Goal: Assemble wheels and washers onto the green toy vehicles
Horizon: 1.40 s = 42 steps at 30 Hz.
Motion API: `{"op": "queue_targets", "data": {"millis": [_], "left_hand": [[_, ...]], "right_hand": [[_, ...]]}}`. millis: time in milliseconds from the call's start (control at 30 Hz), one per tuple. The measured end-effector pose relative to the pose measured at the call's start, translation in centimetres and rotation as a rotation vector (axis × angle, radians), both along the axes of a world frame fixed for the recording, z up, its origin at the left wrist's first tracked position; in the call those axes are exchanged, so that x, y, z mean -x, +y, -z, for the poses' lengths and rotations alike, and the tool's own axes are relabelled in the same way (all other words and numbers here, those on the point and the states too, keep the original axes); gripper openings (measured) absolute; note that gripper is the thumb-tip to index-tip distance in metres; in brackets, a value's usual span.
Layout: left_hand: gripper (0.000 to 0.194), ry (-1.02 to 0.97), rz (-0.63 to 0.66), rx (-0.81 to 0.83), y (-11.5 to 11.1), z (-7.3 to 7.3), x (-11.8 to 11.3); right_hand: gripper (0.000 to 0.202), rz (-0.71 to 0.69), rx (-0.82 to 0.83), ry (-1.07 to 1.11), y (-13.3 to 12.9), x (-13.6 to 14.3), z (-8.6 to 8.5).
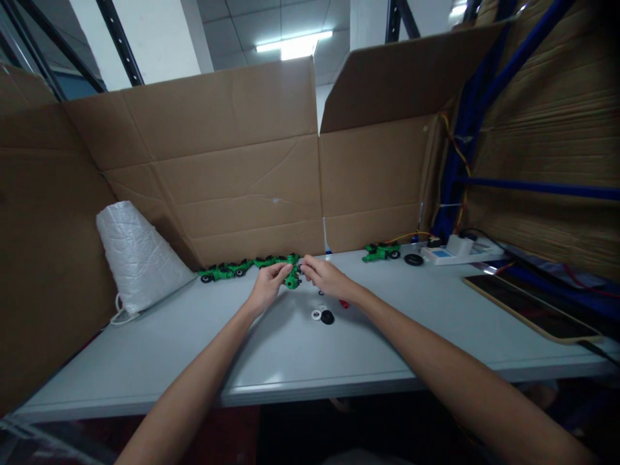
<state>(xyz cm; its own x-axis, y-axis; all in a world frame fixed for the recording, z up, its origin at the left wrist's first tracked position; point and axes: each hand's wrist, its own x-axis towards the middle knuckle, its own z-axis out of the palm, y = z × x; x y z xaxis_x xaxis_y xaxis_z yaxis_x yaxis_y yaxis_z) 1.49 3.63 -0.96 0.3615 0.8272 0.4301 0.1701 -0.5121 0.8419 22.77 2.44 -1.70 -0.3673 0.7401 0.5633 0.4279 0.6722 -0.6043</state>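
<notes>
My left hand [268,284] is closed on a small green toy vehicle body [292,280], held above the table. At its right side the fingers of my right hand [325,276] pinch together, close against a small dark part; I cannot make out exactly what they grip. Below the hands lie a black wheel [327,317], a white ring [316,315], a red piece [343,303] and a tiny dark ring [321,293]. Behind my left hand runs a row of green toy vehicles [223,272] with black wheels, partly hidden by the hand.
Another green toy vehicle [381,252] stands at the back right, beside a black ring [413,259] and a white power strip [460,250]. A phone-like dark slab [533,307] lies at right. A white wrapped bag [140,258] leans left. Cardboard walls [242,174] enclose the table [184,355].
</notes>
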Motion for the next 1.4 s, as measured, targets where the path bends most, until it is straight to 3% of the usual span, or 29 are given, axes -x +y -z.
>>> {"op": "queue_targets", "data": {"millis": [233,500,667,967,1400], "left_hand": [[0.052,0.017,-0.022,-0.030,-0.27,-0.50,-0.01],[0.055,-0.022,0.025,0.056,-0.53,-0.27,-0.13],[0.055,0.034,0.007,-0.005,-0.75,-0.66,-0.22],[0.053,0.067,-0.053,-0.119,-0.68,-0.37,-0.48],[0.057,0.098,-0.075,-0.164,-0.71,-0.83,-0.41]], "right_hand": [[0.024,-0.007,0.040,0.059,-0.40,0.36,-0.27],[0.022,0.004,-0.036,-0.023,-0.36,0.42,0.04],[0.022,-0.004,-0.084,-0.022,-0.41,0.31,-0.18],[0.025,0.031,0.011,0.056,-0.39,0.55,-0.33],[0.022,-0.082,0.033,0.029,0.00,0.16,-0.19]]}}
